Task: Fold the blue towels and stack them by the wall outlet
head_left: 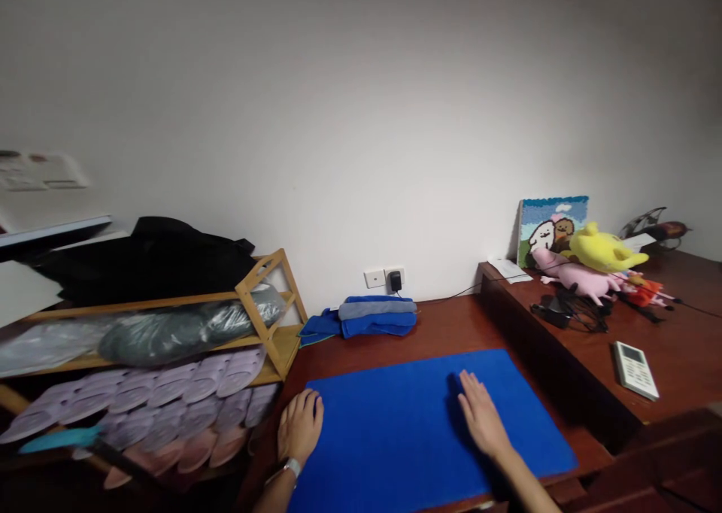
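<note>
Apparently the step in hand is steadying or smoothing the blue mat [395, 434], spread on the reddish-brown desk [445, 325] at the lower centre of the frame, and a next move would call for level palms and light pressure. The left hand [301, 425], palm down with fingers loosely bent, is at its left edge, while the right hand [482, 415] is open and empty over its right half, contact unclear. Its long axis runs left to right, tilting slightly up toward the right, with neither end marked as front.
</note>
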